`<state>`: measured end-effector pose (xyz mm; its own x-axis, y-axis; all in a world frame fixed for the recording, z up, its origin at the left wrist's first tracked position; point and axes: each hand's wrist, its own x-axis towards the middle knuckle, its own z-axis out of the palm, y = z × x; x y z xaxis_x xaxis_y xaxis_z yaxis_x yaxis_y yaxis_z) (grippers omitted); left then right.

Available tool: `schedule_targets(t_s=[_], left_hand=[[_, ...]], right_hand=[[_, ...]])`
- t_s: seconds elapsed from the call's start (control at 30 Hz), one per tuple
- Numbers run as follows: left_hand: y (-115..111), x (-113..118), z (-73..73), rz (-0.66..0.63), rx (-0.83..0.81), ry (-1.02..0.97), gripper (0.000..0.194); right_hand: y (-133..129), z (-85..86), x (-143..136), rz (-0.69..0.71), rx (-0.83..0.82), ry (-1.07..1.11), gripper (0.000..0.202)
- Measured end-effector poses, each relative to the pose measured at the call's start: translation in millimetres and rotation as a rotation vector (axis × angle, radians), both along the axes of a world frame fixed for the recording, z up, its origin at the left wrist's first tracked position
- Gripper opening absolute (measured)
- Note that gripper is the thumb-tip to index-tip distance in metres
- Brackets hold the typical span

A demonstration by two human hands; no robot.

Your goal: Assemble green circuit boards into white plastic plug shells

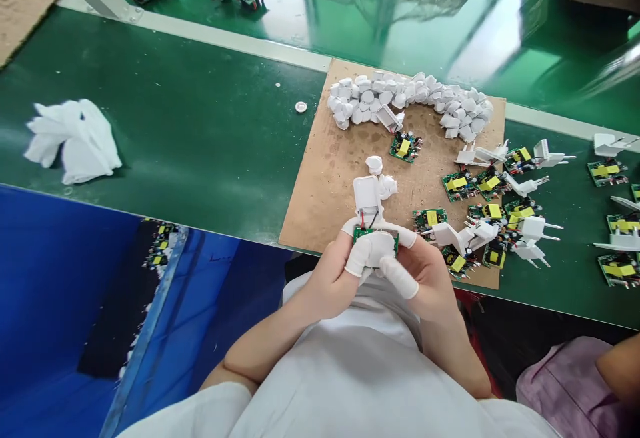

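Between my two hands, near my chest, is a green circuit board with a white piece pressed against its face. My left hand grips its left side and my right hand its right; white finger cots cover several fingertips. Red and black wires join the board to a white plug housing just beyond my fingers. Close to that housing sit small white lumps on the cardboard sheet. Another board with a yellow transformer lies farther back, wired to a white housing.
A curved heap of white pieces covers the back of the cardboard. Wired plug boards crowd its right side, with more on the green table. White gloves lie at left. A person's purple garment shows at lower right.
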<state>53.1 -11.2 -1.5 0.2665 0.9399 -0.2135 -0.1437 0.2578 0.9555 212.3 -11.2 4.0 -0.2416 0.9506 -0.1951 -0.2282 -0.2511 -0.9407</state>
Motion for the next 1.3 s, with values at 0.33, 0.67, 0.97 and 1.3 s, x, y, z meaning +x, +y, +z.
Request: schedule_targets(t_s=[0.33, 0.67, 0.97, 1.3], left_hand=[[-3.8, 0.6, 2.8, -0.031, -0.031, -0.098, 0.056], [-5.9, -5.8, -2.8, -0.289, 0.150, -0.031, 0.061], [-2.0, -5.1, -3.2, -0.263, 0.195, -0.028, 0.056], [-7.2, -0.5, -7.4, -0.133, 0.333, -0.043, 0.062]], right_hand=[[-4.0, -6.2, 6.6, 0.008, 0.052, 0.047, 0.038], [-2.2, 2.7, -1.3, -0.140, -0.006, 0.090, 0.024], [-2.5, 3.4, -10.5, -0.212, -0.003, -0.034, 0.024], [-6.8, 7.5, -15.6, -0.241, 0.188, -0.157, 0.015]])
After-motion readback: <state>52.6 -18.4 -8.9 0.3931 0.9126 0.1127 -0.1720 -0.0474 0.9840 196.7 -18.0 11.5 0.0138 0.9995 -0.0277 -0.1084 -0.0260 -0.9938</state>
